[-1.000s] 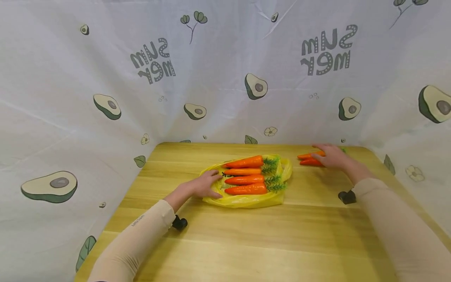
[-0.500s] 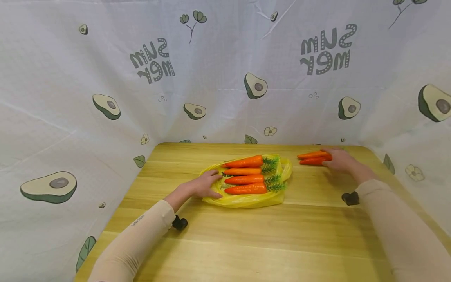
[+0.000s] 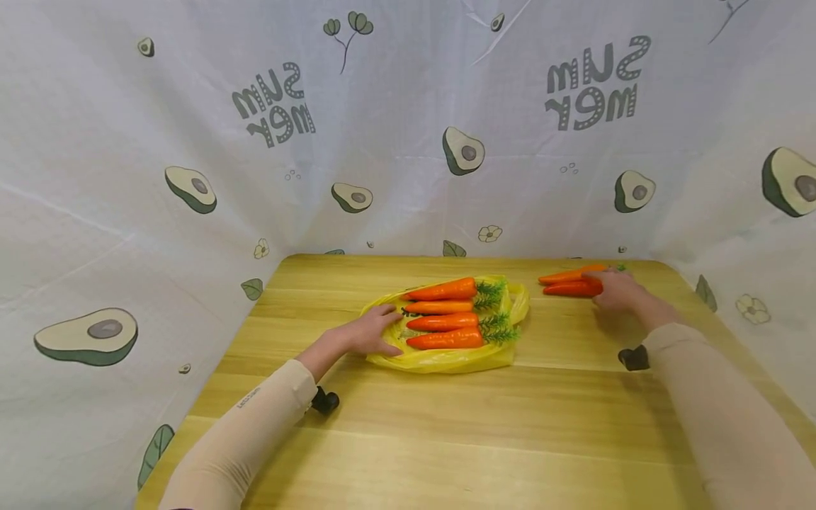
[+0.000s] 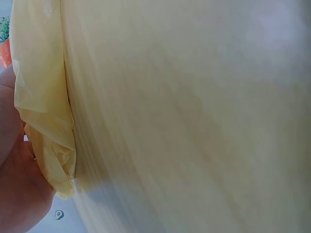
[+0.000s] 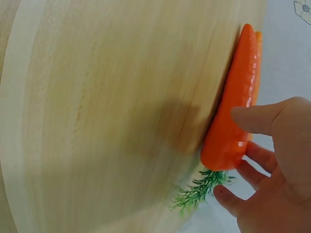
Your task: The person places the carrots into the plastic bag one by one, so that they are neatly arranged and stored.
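On a wooden table, a yellow plastic bag (image 3: 440,365) lies spread with several orange carrots (image 3: 446,323) in a row on it, green tops to the right. My left hand (image 3: 366,334) rests at the bag's left end, thumb and fingers spread; the left wrist view shows the bag's crumpled edge (image 4: 43,97) against it. Farther right, two more carrots lie side by side, a redder front carrot (image 3: 569,289) and an orange rear carrot (image 3: 561,277). My right hand (image 3: 617,290) holds the front one near its leafy end, thumb on the near side and fingers beyond it.
The wooden tabletop (image 3: 446,439) reaches toward me, its far edge close to a white curtain (image 3: 395,120) printed with avocados and lettering. Black wrist cameras (image 3: 326,402) hang under both wrists.
My right hand has slid right along the two loose carrots toward their leafy ends, uncovering more of them. My left hand and the bag have stayed in place.
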Available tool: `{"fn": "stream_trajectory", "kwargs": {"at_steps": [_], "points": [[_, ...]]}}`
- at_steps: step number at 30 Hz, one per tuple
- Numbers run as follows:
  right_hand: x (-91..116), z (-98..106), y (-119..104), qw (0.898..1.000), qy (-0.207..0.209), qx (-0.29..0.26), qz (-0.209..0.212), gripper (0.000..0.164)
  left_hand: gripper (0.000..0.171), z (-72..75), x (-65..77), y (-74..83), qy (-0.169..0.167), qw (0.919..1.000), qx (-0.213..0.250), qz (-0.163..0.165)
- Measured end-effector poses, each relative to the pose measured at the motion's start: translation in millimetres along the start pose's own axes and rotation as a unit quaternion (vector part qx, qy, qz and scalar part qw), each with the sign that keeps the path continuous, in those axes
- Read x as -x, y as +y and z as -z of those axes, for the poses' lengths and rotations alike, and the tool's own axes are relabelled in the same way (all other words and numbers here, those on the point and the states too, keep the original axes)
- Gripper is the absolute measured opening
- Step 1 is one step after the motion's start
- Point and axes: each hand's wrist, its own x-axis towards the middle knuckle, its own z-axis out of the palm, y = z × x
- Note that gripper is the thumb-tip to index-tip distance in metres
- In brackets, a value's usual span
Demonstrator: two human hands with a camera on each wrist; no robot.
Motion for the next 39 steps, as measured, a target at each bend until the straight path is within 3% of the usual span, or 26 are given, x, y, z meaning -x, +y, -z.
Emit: {"fn": "stream_trajectory", "kwargs": {"at_steps": [3,9,19,33,39], "points": [[-1,-2,2,1.0,0.009,0.013,0.011,0.06,0.082,0.2,-0.1,-0.2,0.001,1.0,0.0,-0.006],[-1,-5,4,1.0,0.013,-0.012,0.021,0.066,0.083,-0.3,-0.4,-1.8,0.004,1.0,-0.002,-0.008],[6,-7,2,0.998,0.034,0.02,0.058,0.063,0.083,2.4,-1.0,-0.5,-0.005,1.0,-0.004,-0.004],[8,-8,8,0.997,0.041,0.023,0.061,0.056,0.083,1.7,-1.3,-0.6,-0.005,1.0,-0.006,-0.003],[7,-3,4,0.998,0.025,0.035,0.042,0.046,0.083,1.2,-1.6,-0.4,-0.003,0.9999,-0.009,-0.005]]}}
